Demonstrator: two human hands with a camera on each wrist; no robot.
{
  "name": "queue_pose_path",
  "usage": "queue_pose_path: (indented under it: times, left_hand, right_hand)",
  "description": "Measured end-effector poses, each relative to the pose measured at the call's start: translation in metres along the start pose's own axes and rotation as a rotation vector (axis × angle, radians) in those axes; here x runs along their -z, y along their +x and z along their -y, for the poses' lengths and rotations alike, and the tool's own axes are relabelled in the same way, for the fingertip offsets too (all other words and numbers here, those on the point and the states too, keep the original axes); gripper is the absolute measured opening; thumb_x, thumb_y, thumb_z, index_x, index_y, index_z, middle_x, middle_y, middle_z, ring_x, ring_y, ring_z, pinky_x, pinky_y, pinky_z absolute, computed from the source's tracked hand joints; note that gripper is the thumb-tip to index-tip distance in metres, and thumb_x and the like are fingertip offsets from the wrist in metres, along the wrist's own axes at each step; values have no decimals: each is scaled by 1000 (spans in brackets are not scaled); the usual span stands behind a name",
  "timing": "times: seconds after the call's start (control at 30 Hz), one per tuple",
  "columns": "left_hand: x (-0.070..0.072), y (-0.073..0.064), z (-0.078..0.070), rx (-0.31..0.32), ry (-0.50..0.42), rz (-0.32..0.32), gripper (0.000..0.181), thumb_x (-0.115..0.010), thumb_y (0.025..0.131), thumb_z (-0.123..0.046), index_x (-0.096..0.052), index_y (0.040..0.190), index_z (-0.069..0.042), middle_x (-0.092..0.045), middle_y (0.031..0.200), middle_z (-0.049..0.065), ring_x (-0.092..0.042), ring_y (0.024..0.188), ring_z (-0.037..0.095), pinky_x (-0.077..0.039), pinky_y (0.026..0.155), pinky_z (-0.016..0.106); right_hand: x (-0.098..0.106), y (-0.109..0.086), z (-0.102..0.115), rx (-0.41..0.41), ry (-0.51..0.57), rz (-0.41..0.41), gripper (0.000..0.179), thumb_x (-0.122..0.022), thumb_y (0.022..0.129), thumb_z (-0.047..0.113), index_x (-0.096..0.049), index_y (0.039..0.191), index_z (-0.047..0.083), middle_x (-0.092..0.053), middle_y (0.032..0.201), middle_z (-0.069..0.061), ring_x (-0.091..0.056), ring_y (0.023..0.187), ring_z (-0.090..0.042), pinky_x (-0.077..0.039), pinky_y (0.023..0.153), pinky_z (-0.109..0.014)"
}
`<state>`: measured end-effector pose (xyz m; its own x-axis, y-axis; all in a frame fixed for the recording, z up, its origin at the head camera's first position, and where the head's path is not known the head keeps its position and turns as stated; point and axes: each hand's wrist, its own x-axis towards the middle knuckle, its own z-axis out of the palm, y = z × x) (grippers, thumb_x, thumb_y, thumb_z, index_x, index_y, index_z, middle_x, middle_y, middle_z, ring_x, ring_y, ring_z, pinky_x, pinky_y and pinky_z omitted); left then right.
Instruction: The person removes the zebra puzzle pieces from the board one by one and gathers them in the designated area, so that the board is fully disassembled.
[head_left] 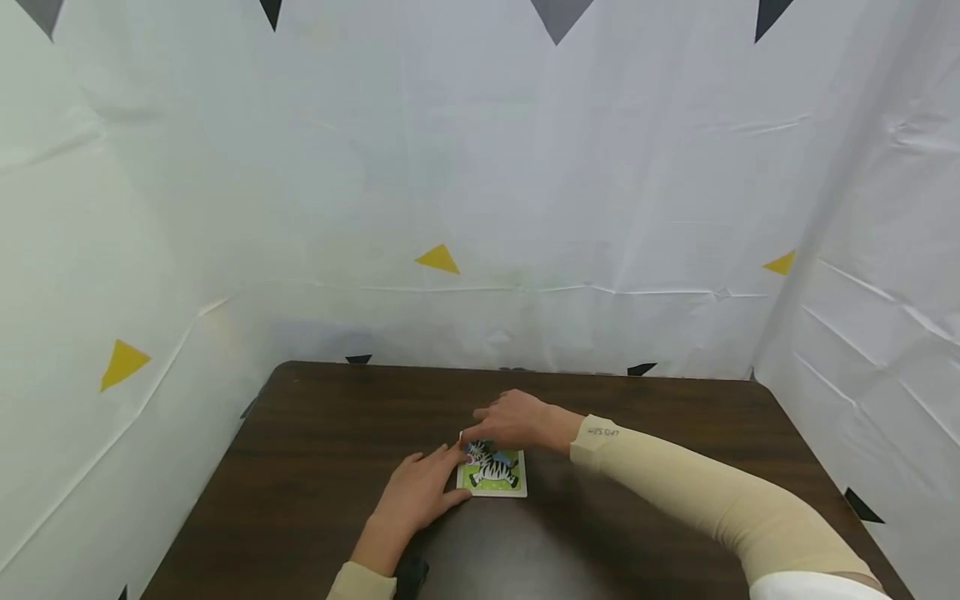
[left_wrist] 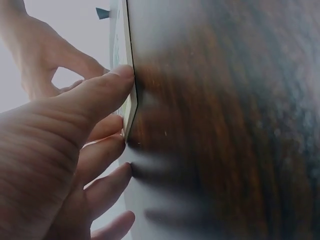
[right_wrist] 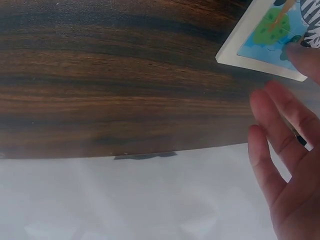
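Note:
On the brown table lies a small, thin zebra picture board [head_left: 492, 482], which looks like a puzzle with a pale frame. My left hand [head_left: 420, 487] rests along its left side, thumb at the near left corner and index finger close to the upper left part. In the left wrist view, the thumb tip touches the pale frame [left_wrist: 131, 97] and the other fingertips are by its edge. My right hand [head_left: 510, 419] is at the board's far edge. From the right wrist view, its thumb [right_wrist: 305, 59] overlaps the picture, and the other fingers extend loosely past the frame.
The dark wood-grain table [head_left: 337, 433] has rounded far corners. White sheeting [head_left: 480, 167] with grey, black and yellow triangles hangs behind it and at both sides. A dark object [head_left: 411, 577] shows beside the left wrist.

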<state>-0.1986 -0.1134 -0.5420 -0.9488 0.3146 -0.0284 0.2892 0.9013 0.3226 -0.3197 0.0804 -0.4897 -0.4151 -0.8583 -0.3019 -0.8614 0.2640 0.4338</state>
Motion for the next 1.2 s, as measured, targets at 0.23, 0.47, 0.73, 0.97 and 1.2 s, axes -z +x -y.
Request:
queue_pose_path:
  times: [0.23, 0.47, 0.73, 0.97, 1.2]
  left_hand:
    - [0, -2, 0, 6, 1, 5, 57, -77, 98, -49, -63, 148, -26, -60, 159, 3, -56, 149, 29, -45, 118, 63]
    - [-1, -1, -5, 1, 29, 12, 58, -76, 99, -52, -61, 149, -27, -60, 159, 1, -57, 148, 27, -46, 118, 61]
    - [-2, 2, -7, 26, 42, 23, 65, -75, 99, -54, -57, 154, -24, -60, 159, 5, -57, 149, 27, -45, 120, 60]
    - [-4, 2, -5, 18, 63, 23, 67, -74, 99, -56, -56, 156, -25, -58, 161, 3, -57, 149, 26, -47, 118, 58]
    - [-3, 0, -6, 24, 68, 67, 66, -68, 103, -56, -53, 160, -28, -48, 170, -4, -51, 153, 25, -45, 120, 61]
  right_hand:
    - [3, 1, 2, -9, 41, 28, 50, -68, 108, 37, -51, 150, 57, -75, 124, 10, -56, 69, -9, -53, 63, -28]
    - [4, 0, 1, -4, 11, 61, 56, -73, 105, 39, -48, 152, 56, -71, 133, 11, -63, 77, -8, -59, 69, -29]
    - [4, -5, 1, -13, 19, 30, 53, -72, 105, 41, -50, 150, 55, -69, 137, 9, -68, 82, -10, -60, 73, -31]
    - [0, -9, 1, -10, 24, -28, 45, -73, 104, 41, -54, 144, 48, -68, 136, 7, -72, 86, -13, -62, 74, -32]
    - [-3, -9, 3, -5, 43, -74, 46, -72, 105, 39, -54, 146, 46, -67, 139, 6, -74, 91, -14, -62, 75, -33]
